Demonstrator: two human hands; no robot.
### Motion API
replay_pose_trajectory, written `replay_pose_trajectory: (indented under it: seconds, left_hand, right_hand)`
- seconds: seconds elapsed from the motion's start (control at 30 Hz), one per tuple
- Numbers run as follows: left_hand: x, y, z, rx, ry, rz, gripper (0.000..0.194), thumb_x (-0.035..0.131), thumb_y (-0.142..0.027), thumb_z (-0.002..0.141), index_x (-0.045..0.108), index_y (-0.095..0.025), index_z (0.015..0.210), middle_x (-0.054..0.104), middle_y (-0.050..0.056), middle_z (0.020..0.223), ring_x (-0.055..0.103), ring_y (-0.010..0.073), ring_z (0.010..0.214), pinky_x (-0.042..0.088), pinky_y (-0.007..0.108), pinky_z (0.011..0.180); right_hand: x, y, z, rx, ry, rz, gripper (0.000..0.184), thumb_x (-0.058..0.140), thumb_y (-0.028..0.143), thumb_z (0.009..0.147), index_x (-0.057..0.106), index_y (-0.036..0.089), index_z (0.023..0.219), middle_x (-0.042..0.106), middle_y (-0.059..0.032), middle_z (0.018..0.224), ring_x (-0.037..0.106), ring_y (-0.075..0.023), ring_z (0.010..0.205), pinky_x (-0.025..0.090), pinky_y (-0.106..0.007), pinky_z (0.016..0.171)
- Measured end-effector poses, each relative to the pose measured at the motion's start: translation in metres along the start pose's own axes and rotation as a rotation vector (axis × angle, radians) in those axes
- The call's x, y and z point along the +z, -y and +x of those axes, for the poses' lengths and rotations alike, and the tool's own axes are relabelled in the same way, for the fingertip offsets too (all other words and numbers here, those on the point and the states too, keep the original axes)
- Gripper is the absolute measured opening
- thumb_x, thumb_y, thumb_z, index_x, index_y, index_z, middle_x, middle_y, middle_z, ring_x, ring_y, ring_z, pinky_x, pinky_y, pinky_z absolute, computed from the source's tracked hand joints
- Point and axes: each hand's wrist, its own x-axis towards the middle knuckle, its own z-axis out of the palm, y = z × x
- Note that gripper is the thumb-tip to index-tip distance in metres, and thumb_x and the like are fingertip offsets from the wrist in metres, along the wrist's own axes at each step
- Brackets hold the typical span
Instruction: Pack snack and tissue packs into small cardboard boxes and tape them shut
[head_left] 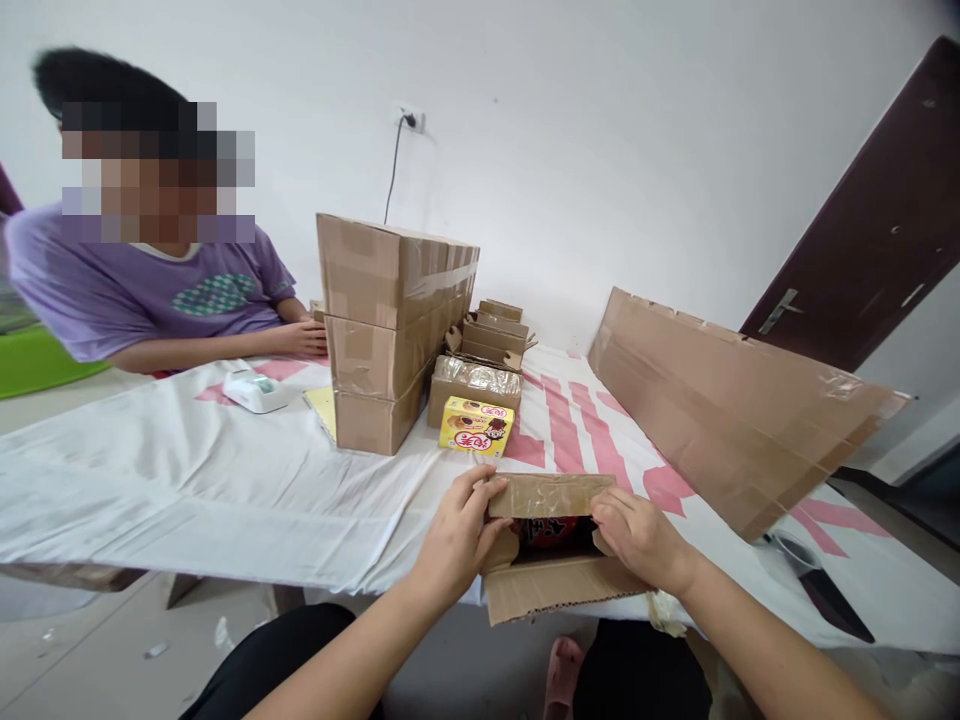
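Note:
A small open cardboard box (551, 585) lies at the table's near edge, its taped far flap raised and its near flap hanging toward me. A red printed packet (551, 530) shows inside it. My left hand (457, 535) grips the box's left end, fingers curled on the raised flap. My right hand (637, 535) holds the right end, fingers tucked at the side flap. A yellow snack box (476, 427) stands just beyond on the white and pink table cover (225, 480).
Three taped cartons (390, 330) are stacked mid-table, with smaller boxes (480, 375) beside them. A long flat cardboard sheet (720, 400) leans at the right. A person in a purple shirt (150, 290) sits at the far left near a white device (255, 390). A dark door (877, 220) stands at the right.

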Motion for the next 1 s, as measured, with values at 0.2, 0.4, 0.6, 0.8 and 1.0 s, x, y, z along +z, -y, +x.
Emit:
replay_pose_trajectory:
  seconds: [0.2,0.4,0.6,0.8,1.0]
  left_hand:
    - [-0.002,-0.004,0.001,-0.017,0.004,-0.037,0.035,0.059,-0.012,0.083,0.052,-0.022,0.115,0.054,0.012,0.127,0.056,0.0265,0.118,0.05,0.044,0.098]
    - [-0.006,-0.003,0.001,-0.016,0.039,-0.07,0.029,0.059,-0.011,0.082,0.053,-0.022,0.108,0.053,0.012,0.127,0.055,0.0263,0.118,0.05,0.044,0.097]
    - [-0.007,-0.003,0.0,-0.014,0.045,-0.071,0.028,0.058,-0.012,0.083,0.054,-0.021,0.108,0.052,0.013,0.128,0.055,0.0268,0.118,0.05,0.045,0.097]
    - [-0.006,-0.004,0.0,-0.013,0.042,-0.073,0.027,0.057,-0.011,0.082,0.054,-0.021,0.107,0.052,0.013,0.128,0.055,0.0267,0.118,0.05,0.044,0.096]
    - [-0.006,-0.004,-0.001,-0.017,0.033,-0.08,0.028,0.059,-0.011,0.081,0.055,-0.021,0.106,0.053,0.012,0.128,0.055,0.0264,0.118,0.05,0.043,0.097]
  right_hand:
    - [0.009,-0.002,-0.003,0.098,-0.075,0.094,0.024,0.037,0.001,0.084,0.046,0.023,0.088,0.06,-0.0035,0.08,0.055,-0.0174,0.07,0.048,-0.031,0.06]
    - [0.016,0.002,-0.008,0.645,-0.209,0.364,0.006,0.049,0.021,0.089,0.047,0.025,0.093,0.061,-0.0027,0.086,0.06,-0.0182,0.078,0.051,-0.035,0.072]
    - [0.007,0.014,0.006,1.061,-0.395,0.953,0.033,0.066,0.049,0.078,0.046,0.025,0.088,0.061,0.0011,0.081,0.059,-0.0154,0.076,0.054,-0.037,0.077]
    - [0.001,0.024,0.009,1.165,-0.486,1.124,0.042,0.074,0.054,0.069,0.05,0.024,0.087,0.062,0.0019,0.084,0.058,-0.0145,0.083,0.051,-0.038,0.087]
    - [0.0,0.03,0.008,1.188,-0.5,1.168,0.042,0.076,0.053,0.068,0.052,0.024,0.087,0.064,0.0022,0.084,0.058,-0.0143,0.085,0.048,-0.039,0.091]
